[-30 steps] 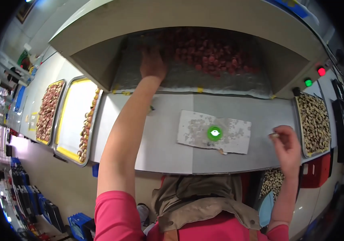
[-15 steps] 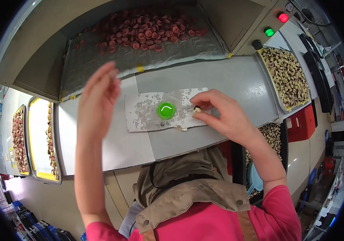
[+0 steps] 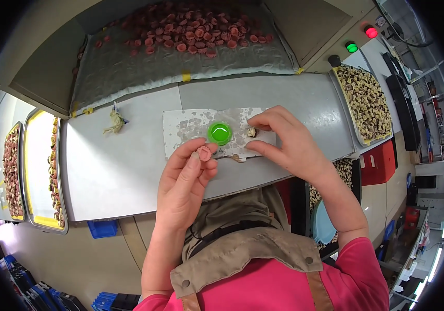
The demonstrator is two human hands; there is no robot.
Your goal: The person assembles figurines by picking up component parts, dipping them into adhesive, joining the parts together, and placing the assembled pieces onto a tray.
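Observation:
My left hand (image 3: pixel 183 179) pinches a small pink fluted cup (image 3: pixel 204 153) between thumb and fingers, just in front of a round green dish (image 3: pixel 220 133). The dish rests on a spotted, pale cardboard sheet (image 3: pixel 180 142). My right hand (image 3: pixel 289 142) is open over the sheet's right end, thumb and index finger apart. Between those fingertips a small dark-and-cream piece (image 3: pixel 251 132) sits on the cardboard, seemingly untouched. A heap of similar pink cups (image 3: pixel 196 33) lies on a dark cloth beyond my hands.
A tray of dark-and-cream pieces (image 3: pixel 364 103) stands at the right, and a black bin (image 3: pixel 354 192) holds more below. Trays (image 3: pixel 38 160) with filled cups are at far left. A yellowish tied bundle (image 3: pixel 115 122) lies on the table. Red and green lamps (image 3: pixel 350 47) glow upper right.
My left hand has come down and right, now showing a pink cup in its fingers. The right hand has spread its fingers, leaving the small piece on the cardboard.

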